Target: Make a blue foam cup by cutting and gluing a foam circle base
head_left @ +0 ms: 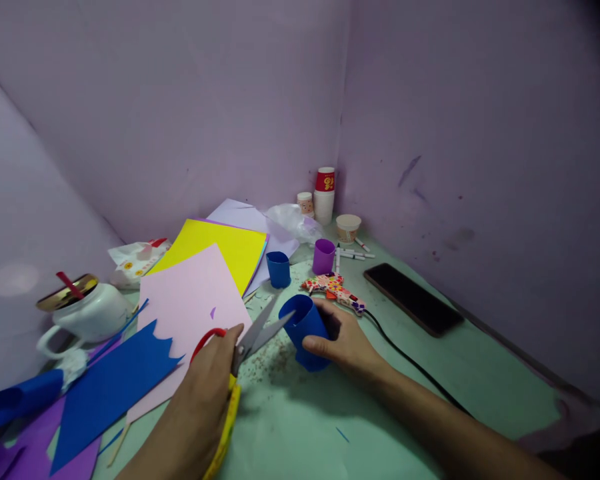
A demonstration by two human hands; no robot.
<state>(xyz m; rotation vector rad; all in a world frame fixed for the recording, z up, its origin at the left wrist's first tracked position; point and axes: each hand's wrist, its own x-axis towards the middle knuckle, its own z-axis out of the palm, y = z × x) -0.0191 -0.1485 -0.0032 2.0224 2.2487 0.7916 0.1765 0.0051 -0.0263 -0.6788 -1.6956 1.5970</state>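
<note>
My left hand [207,380] is closed on a pair of scissors [254,339] with red and yellow on the handles. Their blades stand apart and point at the rim of a blue paper cylinder [307,333]; whether they touch it I cannot tell. Around that cylinder's right side wraps my right hand [343,337], thumb in front, tilting it a little. Behind it are a smaller blue paper cylinder [279,270] and a purple one [324,257], both upright. Just beyond my right hand lies a colourfully patterned glue gun [335,290] with a black cord.
Left lie pink paper [195,287], yellow paper [220,243] and a cut blue sheet [115,393]. A white mug [93,317] with a golden lid stands beyond them. Right is a phone [413,298]. Paper cups [324,200], a small tub [348,228] and markers [353,254] sit near the corner.
</note>
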